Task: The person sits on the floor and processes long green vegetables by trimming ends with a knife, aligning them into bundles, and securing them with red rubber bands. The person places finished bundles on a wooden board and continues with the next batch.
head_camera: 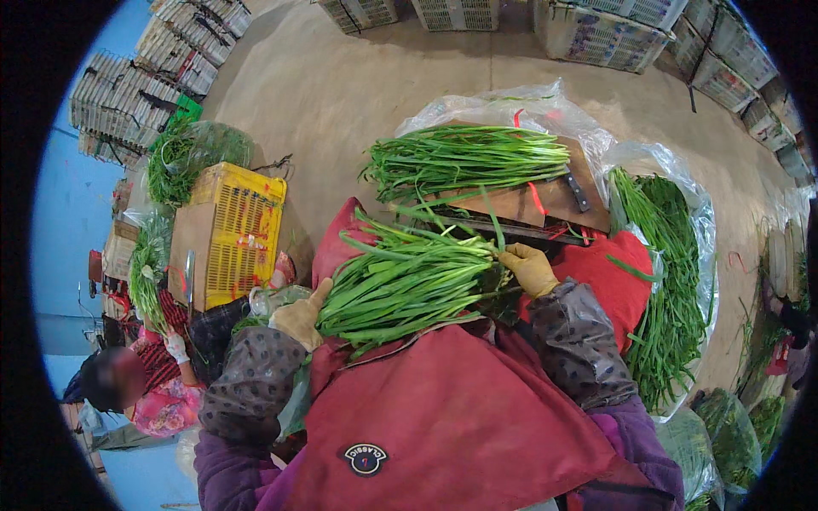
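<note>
A bunch of long green leafy stalks, like garlic chives [402,284], lies across my lap over a dark red apron [447,409]. My left hand [303,316], in a tan glove, rests against the leafy end with the thumb raised; its fingers are partly hidden. At the stem end, my right hand [527,268], in a yellowish glove, pinches some stems. Ahead of me, a second bunch [473,156] lies on a brown board [575,153], beside a knife with a black handle [577,191] and a red tie [537,199].
To the right, more greens [671,281] lie in clear plastic [706,236]. A yellow crate [246,230] stands at left, near a co-worker [166,383] holding greens. Stacked plastic crates [607,38] line the far floor. Bagged greens [728,428] sit at lower right.
</note>
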The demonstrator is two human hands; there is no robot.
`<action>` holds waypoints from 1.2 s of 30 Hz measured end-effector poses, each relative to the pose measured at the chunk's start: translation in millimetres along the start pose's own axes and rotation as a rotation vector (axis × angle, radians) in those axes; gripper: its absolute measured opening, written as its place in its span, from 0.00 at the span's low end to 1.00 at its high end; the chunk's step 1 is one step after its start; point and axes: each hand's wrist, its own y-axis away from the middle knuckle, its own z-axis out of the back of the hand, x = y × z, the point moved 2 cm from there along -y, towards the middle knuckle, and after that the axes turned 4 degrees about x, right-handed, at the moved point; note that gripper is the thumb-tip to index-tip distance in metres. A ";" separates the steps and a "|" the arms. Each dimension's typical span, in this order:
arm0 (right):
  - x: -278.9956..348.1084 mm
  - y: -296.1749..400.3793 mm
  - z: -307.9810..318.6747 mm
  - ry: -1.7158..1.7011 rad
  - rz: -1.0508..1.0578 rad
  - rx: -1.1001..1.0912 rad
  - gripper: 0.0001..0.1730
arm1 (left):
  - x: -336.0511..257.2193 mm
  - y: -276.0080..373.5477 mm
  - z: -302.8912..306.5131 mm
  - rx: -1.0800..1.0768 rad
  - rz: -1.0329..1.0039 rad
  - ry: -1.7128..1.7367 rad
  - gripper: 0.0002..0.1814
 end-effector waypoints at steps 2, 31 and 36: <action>4.1 0.9 -8.4 0.129 -0.066 0.038 0.20 | 1.7 1.7 -6.0 -0.045 0.005 0.066 0.47; 8.7 4.8 -12.7 0.704 0.098 0.116 0.19 | -17.1 54.4 65.1 -0.156 0.032 -0.102 0.32; 11.7 -14.7 -11.2 0.614 0.112 0.031 0.18 | 4.5 72.7 55.3 -0.074 0.200 -0.139 0.33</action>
